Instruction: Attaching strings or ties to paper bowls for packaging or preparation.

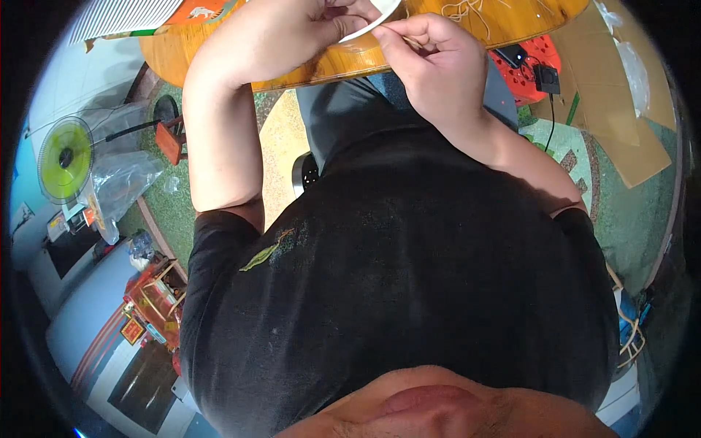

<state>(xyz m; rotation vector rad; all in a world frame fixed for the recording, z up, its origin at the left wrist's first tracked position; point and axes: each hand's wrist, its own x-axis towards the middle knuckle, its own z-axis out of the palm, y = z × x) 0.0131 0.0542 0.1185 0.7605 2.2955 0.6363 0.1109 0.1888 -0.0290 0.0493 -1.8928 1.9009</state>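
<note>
At the top of the head view, my left hand (310, 29) is closed on a white piece with a curved edge (374, 23). Most of that piece runs out of the frame, so its full shape is hidden. Close by on its right, my right hand (447, 64) pinches a thin tan strand (411, 41) between thumb and fingers. The strand reaches toward the edge of the white piece; whether they are joined I cannot tell. Several loose pale strings (475, 13) lie on the wooden table (511, 29) beyond my right hand.
A red plastic stool (529, 80) with a black adapter (545, 79) and cord stands right of my legs. Flattened cardboard (621, 95) lies further right. A green fan (66, 159) and clear plastic bags (124, 182) are at the left. The table's curved edge is in front of me.
</note>
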